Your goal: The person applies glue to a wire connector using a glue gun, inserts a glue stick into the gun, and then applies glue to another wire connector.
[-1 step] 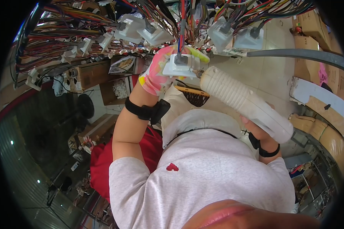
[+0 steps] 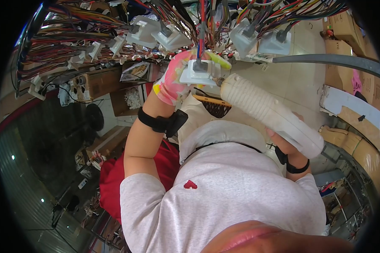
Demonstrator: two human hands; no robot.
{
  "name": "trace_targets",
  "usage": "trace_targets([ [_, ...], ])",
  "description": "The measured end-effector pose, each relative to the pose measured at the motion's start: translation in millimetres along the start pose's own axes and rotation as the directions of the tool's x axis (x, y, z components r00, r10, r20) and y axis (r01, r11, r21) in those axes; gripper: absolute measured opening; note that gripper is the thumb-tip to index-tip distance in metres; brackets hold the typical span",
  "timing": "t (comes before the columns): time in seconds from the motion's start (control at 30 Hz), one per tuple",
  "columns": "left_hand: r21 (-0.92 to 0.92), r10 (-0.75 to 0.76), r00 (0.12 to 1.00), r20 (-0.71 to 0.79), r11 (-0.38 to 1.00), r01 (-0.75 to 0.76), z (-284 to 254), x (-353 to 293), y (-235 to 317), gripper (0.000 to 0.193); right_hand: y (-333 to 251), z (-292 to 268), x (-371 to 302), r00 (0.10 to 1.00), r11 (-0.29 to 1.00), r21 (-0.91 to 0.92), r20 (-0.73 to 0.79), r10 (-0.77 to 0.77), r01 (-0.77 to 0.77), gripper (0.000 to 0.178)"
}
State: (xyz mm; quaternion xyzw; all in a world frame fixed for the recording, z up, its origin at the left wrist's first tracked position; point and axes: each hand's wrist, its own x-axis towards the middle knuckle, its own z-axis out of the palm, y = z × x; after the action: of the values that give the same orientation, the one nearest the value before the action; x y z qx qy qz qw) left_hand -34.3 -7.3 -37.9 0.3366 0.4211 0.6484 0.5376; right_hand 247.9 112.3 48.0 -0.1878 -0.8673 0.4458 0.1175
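**While a gloved left hand [image 2: 175, 78] holds a white housing [image 2: 200, 76], a ribbed white tool [image 2: 270, 109] points at its edge**

Where the red and blue wires [image 2: 202, 31] hang down at upper centre, the white housing sits at their lower end, its grey middle facing the wearer. The left hand, in a pink and yellow glove, grasps it from the left and behind; one yellow-green fingertip reaches past its upper right side, and the other fingers are partly hidden.

The right hand [image 2: 277, 137] holds the tool near its rear, its fingers closed around the body though mostly out of sight behind it. The tool slants up to the left, and its narrow tip [image 2: 219, 81] is at the housing's right edge; whether the two touch is hard to tell.

Similar pale housings [image 2: 172, 39] hang among bundled coloured wires [image 2: 86, 23] across the top. A dark grey curved bar [image 2: 329, 63] enters from the right, near cardboard boxes [image 2: 344, 27]. A black band [image 2: 156, 122] circles the left forearm.
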Motion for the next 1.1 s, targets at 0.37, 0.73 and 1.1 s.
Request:
trace_targets([
  [0.37, -0.216, -0.144, 0.979, -0.145, 0.970, 0.111, -0.6, -0.6, -0.6, 0.019, -3.2, -7.3, 1.4, 0.999, 1.000, -0.020, 0.034, 0.006, -0.005, 0.026],
  [0.73, 0.272, 0.116, 0.990, 0.079, 0.953, -0.133, 3.5, 6.1, 10.5, 0.025, -0.4, -15.1, 3.1, 0.996, 1.000, -0.007, 0.091, -0.010, 0.011, 0.030],
  [1.1, 0.236, 0.132, 0.980, 0.149, 0.958, -0.165, 1.9, 6.8, 12.2, 0.027, -8.4, -19.5, 5.2, 0.996, 0.997, -0.049, 0.069, 0.065, -0.061, 0.029],
])
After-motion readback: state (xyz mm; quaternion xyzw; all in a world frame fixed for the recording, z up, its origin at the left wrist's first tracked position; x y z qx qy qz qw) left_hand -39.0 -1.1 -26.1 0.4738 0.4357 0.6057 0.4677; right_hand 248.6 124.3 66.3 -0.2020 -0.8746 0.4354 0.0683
